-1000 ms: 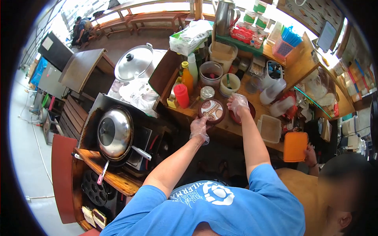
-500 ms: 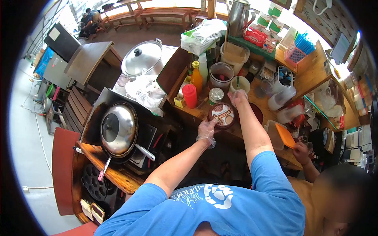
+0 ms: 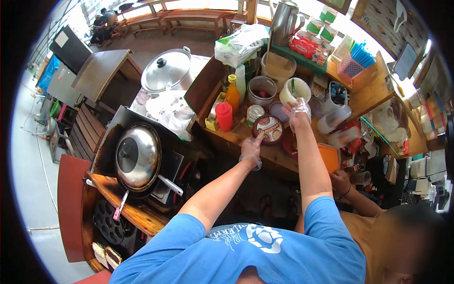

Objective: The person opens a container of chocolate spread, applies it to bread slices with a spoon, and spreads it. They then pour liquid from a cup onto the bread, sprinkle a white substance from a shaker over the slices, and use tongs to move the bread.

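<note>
My left hand (image 3: pixel 251 150), in a clear plastic glove, grips the near left rim of a round brown tub (image 3: pixel 268 129) with a printed lid. My right hand (image 3: pixel 299 113), gloved too, holds the near side of a white tub (image 3: pixel 295 90), which leans a little. A green-handled utensil (image 3: pixel 293 85) stands inside it among pale contents; the fingertips are partly hidden. Between the two tubs shows a pale purple round lid (image 3: pixel 278 111). A small jar (image 3: pixel 255 114) stands left of the brown tub, and a dark red round lid (image 3: pixel 290 143) lies partly behind my right forearm.
Left of the counter (image 3: pixel 227 137) stands a lidded wok (image 3: pixel 138 154) on a stove. A red squeeze bottle (image 3: pixel 224 117) and an orange bottle (image 3: pixel 232 93) stand at the counter's left. At right, a co-worker's hand (image 3: pixel 339 181) is at an orange board (image 3: pixel 328 157).
My right hand has shifted the white tub right and away, uncovering the purple lid. My left hand and the brown tub have moved farther back. The co-worker's orange board has moved left and lower.
</note>
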Available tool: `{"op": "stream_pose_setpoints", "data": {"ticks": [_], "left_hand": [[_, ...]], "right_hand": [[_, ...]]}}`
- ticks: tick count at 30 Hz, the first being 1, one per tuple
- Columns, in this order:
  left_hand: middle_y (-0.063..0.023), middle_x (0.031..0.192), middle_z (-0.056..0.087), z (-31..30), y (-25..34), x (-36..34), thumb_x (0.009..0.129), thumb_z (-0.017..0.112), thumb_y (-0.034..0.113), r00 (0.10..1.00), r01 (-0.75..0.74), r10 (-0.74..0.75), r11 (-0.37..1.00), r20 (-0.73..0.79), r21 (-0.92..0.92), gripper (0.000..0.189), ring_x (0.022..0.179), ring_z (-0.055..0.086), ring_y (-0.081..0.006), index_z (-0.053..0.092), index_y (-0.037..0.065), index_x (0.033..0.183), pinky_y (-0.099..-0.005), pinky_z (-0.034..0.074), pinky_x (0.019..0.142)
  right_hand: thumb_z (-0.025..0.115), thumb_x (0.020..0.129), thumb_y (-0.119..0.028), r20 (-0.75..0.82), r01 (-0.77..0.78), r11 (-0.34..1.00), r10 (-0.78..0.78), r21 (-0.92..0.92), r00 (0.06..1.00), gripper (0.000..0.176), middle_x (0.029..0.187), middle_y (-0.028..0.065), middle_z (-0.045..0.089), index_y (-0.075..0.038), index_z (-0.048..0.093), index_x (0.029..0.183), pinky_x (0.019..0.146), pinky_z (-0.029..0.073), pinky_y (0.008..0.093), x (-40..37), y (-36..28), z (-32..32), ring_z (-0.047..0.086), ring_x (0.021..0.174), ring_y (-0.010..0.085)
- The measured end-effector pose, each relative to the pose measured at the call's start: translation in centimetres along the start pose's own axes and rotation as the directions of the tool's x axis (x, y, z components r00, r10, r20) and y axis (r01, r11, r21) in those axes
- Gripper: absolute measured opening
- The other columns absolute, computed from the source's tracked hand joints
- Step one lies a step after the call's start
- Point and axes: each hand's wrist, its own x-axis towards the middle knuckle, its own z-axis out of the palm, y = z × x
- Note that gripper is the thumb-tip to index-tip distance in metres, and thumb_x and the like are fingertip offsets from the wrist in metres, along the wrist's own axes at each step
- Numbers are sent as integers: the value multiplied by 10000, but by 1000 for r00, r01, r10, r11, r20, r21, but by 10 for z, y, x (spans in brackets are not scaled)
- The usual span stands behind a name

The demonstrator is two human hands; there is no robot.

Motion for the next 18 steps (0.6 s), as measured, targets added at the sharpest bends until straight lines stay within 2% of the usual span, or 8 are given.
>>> {"op": "stream_pose_setpoints", "data": {"ticks": [4,8,10,11,12,14,16,18], "left_hand": [[-93,913,702,6,49,-22,910,718,192,992,-78,18,875,128,478,199,824,648,-171,676,15,991,-314,521,755],[-63,849,704,1,95,-66,906,726,192,933,-328,356,784,53,527,181,769,643,-146,690,21,953,-323,521,712],[-117,780,683,-8,164,-99,849,745,135,709,-671,685,585,166,455,105,736,687,-300,681,67,897,-384,536,658],[-104,776,690,-14,204,-117,856,749,160,574,-742,789,387,220,547,114,721,691,-277,697,76,911,-380,542,645],[-91,772,696,-22,243,-136,864,753,186,428,-764,856,171,290,622,125,705,695,-255,712,84,925,-376,548,631],[-128,782,686,-39,298,-171,864,742,262,310,-710,830,-121,463,694,163,721,681,-306,712,113,925,-404,541,618],[-114,773,681,-63,322,-205,913,648,318,403,-503,689,-384,603,775,249,728,693,-270,681,71,911,-429,538,615],[-114,786,661,-100,319,-241,894,628,258,394,-36,585,-761,709,648,230,734,684,-256,650,37,952,-416,534,619]], "right_hand": [[552,1020,-296,-90,221,952,-244,-213,966,361,931,186,657,44,575,1140,610,598,445,-44,-24,-5,690,764,304],[597,979,-261,289,686,464,-667,-561,687,337,568,61,547,16,604,788,518,555,358,-106,-58,-5,570,483,167],[586,980,-269,567,849,189,-671,-493,478,337,549,57,534,10,588,792,497,519,322,-113,-71,-10,565,482,162],[578,981,-263,471,730,587,-564,-349,678,327,557,59,543,-1,573,785,503,522,321,-161,-77,20,551,469,155],[587,971,-227,513,743,581,-550,-331,659,291,565,51,543,-3,566,787,489,494,287,-181,-77,33,541,471,131],[615,950,-209,600,749,523,-465,-407,651,273,584,35,546,-19,551,766,468,450,245,-241,-73,72,534,476,104],[630,939,-211,703,762,519,-368,-387,608,269,592,26,546,-28,547,760,461,430,233,-275,-52,100,530,479,91],[633,876,-118,761,695,606,-216,-387,612,220,580,8,543,-50,537,690,437,393,237,-323,-24,132,509,485,73]]}}
